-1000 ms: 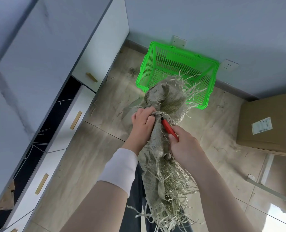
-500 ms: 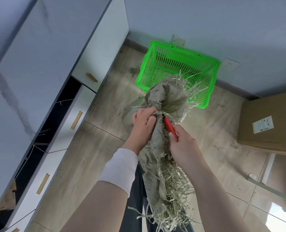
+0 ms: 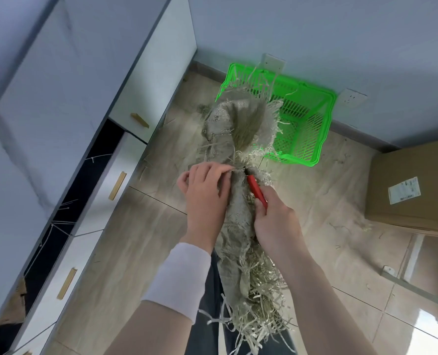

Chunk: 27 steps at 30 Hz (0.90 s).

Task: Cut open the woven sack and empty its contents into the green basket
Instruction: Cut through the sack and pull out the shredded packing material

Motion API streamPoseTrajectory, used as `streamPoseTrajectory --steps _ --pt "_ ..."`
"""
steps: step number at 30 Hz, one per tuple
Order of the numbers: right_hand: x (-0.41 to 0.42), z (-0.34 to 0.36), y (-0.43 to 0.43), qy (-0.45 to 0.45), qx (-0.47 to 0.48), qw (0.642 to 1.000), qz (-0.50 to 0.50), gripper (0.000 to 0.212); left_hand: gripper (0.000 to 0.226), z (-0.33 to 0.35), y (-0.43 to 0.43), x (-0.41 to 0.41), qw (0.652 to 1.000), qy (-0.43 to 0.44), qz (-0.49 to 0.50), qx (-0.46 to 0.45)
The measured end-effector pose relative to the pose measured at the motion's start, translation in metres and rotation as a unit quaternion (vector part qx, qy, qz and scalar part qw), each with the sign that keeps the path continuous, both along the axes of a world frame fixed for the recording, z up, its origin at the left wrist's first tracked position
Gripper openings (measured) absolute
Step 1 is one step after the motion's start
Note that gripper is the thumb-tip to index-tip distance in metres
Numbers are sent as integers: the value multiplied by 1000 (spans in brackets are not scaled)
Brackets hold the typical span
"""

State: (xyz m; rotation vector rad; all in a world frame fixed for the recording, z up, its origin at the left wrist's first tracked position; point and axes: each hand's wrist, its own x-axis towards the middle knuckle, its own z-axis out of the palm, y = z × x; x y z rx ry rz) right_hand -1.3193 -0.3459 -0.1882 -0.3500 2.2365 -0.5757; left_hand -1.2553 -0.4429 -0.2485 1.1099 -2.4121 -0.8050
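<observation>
A frayed grey-tan woven sack [image 3: 234, 119] stretches from my lap out over the floor, its far end over the near-left corner of the green basket [image 3: 312, 116]. Loose strips hang from its near end [image 3: 259, 303]. My left hand [image 3: 205, 193] pinches a thin string at the sack's tied neck, fingers partly spread. My right hand [image 3: 277, 221] grips the sack's right side and holds a red-handled cutter [image 3: 256, 189], whose tip sits at the neck, right by the left fingertips. The blade itself is hidden in the weave.
White cabinets with wooden handles [image 3: 116, 185] line the left side. A cardboard box [image 3: 412, 190] stands on the floor at the right. Wall sockets [image 3: 352, 97] sit behind the basket. Fibre scraps litter the tiled floor [image 3: 323, 180].
My left hand has loosened from a fist on the neck to a pinch on a string. The sack's far end has moved further over the basket.
</observation>
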Motion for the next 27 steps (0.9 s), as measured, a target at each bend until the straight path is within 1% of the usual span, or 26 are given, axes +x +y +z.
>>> streamPoseTrajectory --steps 2,5,8,11,15,17,18,20,22,25,26,27 --pt "0 0 1 4 -5 1000 2 29 20 4 -2 -1 1000 0 -4 7" --pt "-2 1 1 10 -11 1000 -2 29 17 9 -6 -2 999 16 -45 7" --pt "-1 4 1 11 -18 1000 5 27 20 12 -6 -3 997 23 -64 35" --pt "3 5 2 7 -25 1000 12 27 18 17 -8 -5 993 20 -65 101" --pt "6 5 3 16 -34 999 2 27 7 18 -10 -8 971 -29 -78 225" --pt "4 5 3 6 -40 999 -7 28 31 18 -14 -7 958 -12 -106 267" --pt "3 5 4 0 -45 999 -8 28 42 18 -17 -6 948 8 -117 296" --pt "0 6 6 -13 -56 998 -3 28 50 19 -24 -6 917 41 -131 374" --pt "-2 6 9 -26 -68 997 -5 29 46 17 -30 -8 882 43 -147 445" --pt "-4 5 13 -35 -87 996 -14 26 32 14 -33 -17 813 37 -145 563" --pt "-5 5 14 -35 -91 995 -17 25 28 13 -32 -20 801 30 -136 582" --pt "-6 5 15 -34 -93 995 -20 25 26 13 -31 -24 800 18 -132 584"
